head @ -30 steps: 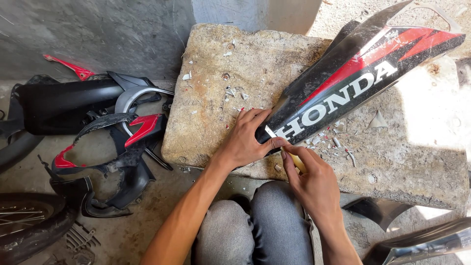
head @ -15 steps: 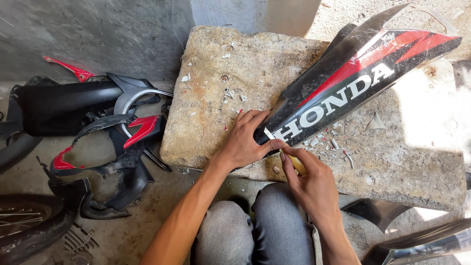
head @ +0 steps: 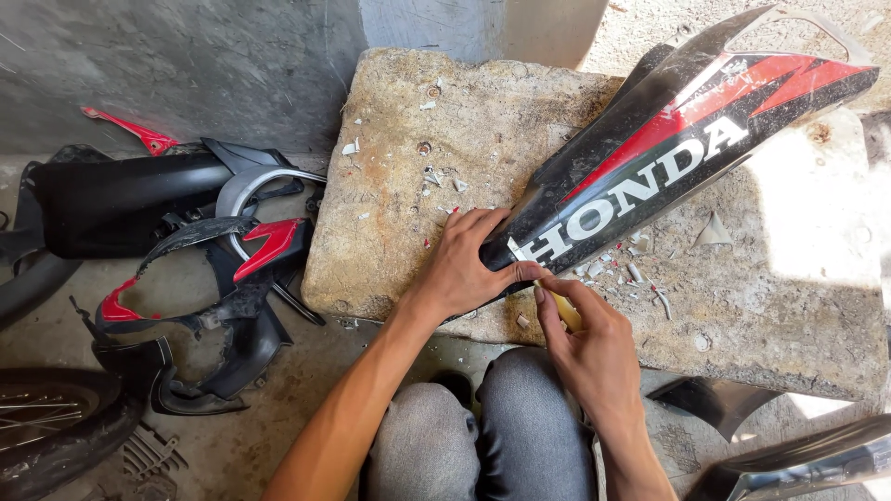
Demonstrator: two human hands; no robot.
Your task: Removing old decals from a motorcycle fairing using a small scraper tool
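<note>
A long black motorcycle body panel [head: 668, 158] with red and white decals lies slanted across a rough stone slab [head: 418, 186]. My left hand [head: 464, 264] presses down on the panel's near tip and grips its edge. Just below that tip, my right hand [head: 585, 343] is closed around a small yellowish tool [head: 568, 311], its point at the panel's lower edge. Small white and red chips [head: 631, 269] lie scattered on the slab beside the panel. My knees in grey trousers [head: 483, 436] are below the hands.
A heap of black and red fairing pieces [head: 213, 269] lies on the concrete floor to the left. A tyre [head: 46, 436] shows at bottom left. More dark panels [head: 789, 455] rest at bottom right. A grey wall [head: 186, 65] stands behind.
The hands stay at the panel's tip; the right hand with the tool has shifted only slightly along the lower edge.
</note>
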